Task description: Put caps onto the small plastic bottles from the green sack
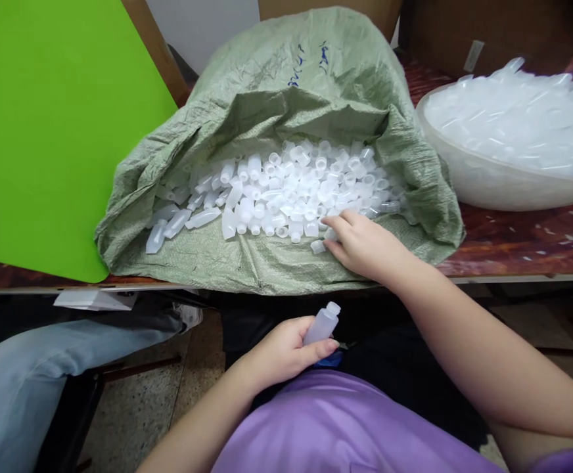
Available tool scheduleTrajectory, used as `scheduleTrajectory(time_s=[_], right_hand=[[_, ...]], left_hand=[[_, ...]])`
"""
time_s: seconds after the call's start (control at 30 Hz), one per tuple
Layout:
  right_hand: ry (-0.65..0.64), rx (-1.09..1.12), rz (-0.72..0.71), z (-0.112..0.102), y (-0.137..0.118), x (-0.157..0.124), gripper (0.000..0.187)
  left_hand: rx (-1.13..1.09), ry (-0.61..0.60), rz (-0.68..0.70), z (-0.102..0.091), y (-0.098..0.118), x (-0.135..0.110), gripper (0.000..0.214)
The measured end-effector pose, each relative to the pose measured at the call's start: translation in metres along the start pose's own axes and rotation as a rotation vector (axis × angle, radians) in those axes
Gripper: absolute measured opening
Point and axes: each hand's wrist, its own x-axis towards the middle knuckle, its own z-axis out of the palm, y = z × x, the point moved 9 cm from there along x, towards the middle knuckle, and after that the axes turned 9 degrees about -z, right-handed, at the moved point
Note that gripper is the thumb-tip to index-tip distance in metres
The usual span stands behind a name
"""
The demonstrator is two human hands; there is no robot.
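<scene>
The left hand (pixel 286 351) closes around a small bottle (pixel 322 323) below the tabletop (pixel 513 243): light, stiff, probably slick, best gripped round its body. The right hand (pixel 365 246) lies half-curled on the bottle pile (pixel 291 190) in the sack (pixel 267 85); its grip cannot be told.

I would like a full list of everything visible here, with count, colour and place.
sack: one, pale green, open on the table
small bottles and caps: many, white, piled in the sack
bowl: one, whitish, right, heaped with clear pieces
sheet: one, bright green, left
table: one, dark brown
another person's leg: one, blue jeans, lower left
bottle: one, translucent, held below the table
left hand: closed round the bottle
right hand: touching the pile
</scene>
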Motion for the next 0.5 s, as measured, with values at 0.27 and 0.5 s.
scheduleTrajectory(time_s=[0.27, 0.5], right_hand=[[0.088, 0.920, -0.153, -0.005, -0.047, -0.071, 0.031], [0.032, 1.353, -0.081, 0.022, -0.050, -0.091, 0.033]], left_hand=[[-0.099, -0.146, 0.099, 0.006, 0.014, -0.006, 0.033], [-0.382, -0.559, 0.046, 0.034, 0.010, -0.012, 0.045]])
